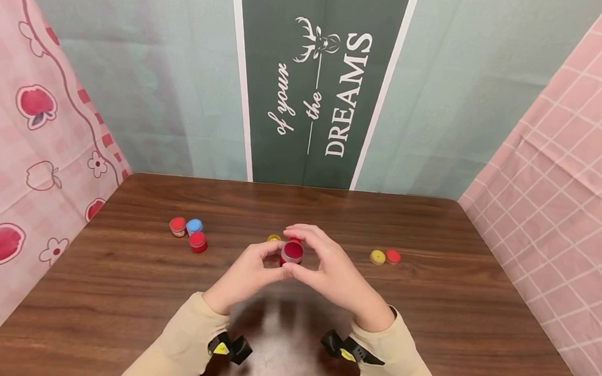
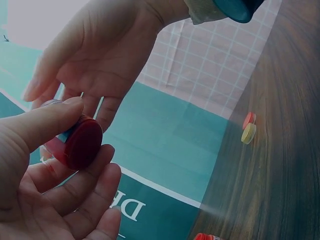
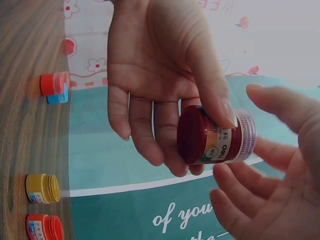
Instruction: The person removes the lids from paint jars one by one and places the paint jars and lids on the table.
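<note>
A small dark red paint jar (image 3: 200,135) with a clear ridged lid (image 3: 245,136) is held above the table. My left hand (image 1: 247,276) grips its body between thumb and fingers, with the thumb over the label. Around the lid end, my right hand (image 1: 334,272) is spread with thumb and fingers apart. In the right wrist view its thumb tip stands clear of the lid; whether a finger behind touches it, I cannot tell. Just beyond the hands stand a yellow paint jar (image 3: 42,188) and a red paint jar (image 3: 44,227), both uncapped.
On the left of the brown table (image 1: 96,291) two red jars (image 1: 178,227) (image 1: 198,242) cluster with a blue jar (image 1: 194,226). To the right lie a yellow lid (image 1: 377,257) and a red lid (image 1: 393,256). Printed cloths hang behind and at both sides.
</note>
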Demonstrator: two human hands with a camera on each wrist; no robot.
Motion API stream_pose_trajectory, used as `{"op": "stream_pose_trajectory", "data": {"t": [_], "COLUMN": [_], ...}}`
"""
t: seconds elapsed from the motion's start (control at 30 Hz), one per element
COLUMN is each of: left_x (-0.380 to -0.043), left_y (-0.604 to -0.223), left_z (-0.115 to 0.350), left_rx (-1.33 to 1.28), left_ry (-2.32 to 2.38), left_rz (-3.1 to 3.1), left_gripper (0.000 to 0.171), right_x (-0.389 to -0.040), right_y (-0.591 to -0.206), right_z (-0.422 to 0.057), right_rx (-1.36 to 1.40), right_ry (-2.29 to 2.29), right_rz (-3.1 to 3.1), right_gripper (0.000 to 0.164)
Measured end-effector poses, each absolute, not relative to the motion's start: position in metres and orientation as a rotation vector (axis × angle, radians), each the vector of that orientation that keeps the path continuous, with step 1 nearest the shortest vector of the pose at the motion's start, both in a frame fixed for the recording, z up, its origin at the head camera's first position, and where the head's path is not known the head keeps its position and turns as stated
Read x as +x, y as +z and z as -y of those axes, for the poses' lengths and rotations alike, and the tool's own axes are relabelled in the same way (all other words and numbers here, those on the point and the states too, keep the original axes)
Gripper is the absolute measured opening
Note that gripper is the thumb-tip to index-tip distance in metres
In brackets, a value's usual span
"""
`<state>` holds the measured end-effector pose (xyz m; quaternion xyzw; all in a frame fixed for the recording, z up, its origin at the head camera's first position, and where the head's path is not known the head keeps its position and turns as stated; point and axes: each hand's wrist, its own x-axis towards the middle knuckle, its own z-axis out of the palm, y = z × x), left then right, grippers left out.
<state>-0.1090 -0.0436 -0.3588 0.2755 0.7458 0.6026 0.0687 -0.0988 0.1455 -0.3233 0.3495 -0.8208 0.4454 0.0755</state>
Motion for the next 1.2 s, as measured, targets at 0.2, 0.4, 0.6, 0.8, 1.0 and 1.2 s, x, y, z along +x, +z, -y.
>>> {"op": "stream_pose_trajectory", "data": {"t": [0.2, 0.4, 0.6, 0.8, 1.0, 1.2], "left_x": [-0.1092, -0.1088, -0.1092, -0.1093, -0.1099, -0.1099], "left_y": [-0.3574, -0.3571, -0.3576, -0.3572, -0.3578, -0.3583], "left_z": [0.0435, 0.0449, 0.0445, 0.0446, 0.0455, 0.0441], "left_rx": [0.798, 0.807, 0.801, 0.816, 0.826, 0.831], "left_ry": [1.788, 1.789, 1.804, 1.787, 1.789, 1.803], "left_rz": [-2.283, -2.274, -2.262, -2.261, -2.261, -2.259], "left_gripper": [0.032, 0.033, 0.033, 0.036, 0.038, 0.033], "right_x": [-0.0994, -0.0987, -0.0994, -0.0998, -0.0991, -0.1001], "right_y": [-0.3232, -0.3222, -0.3229, -0.3216, -0.321, -0.3246], "right_z": [-0.1441, -0.1457, -0.1445, -0.1459, -0.1462, -0.1432], "right_rx": [0.994, 1.097, 1.042, 1.105, 1.141, 1.02], "right_ry": [1.312, 1.387, 1.352, 1.344, 1.347, 1.298], "right_rz": [2.462, 2.455, 2.44, 2.457, 2.454, 2.441], "right_gripper": [0.043, 0.041, 0.042, 0.039, 0.044, 0.049]}}
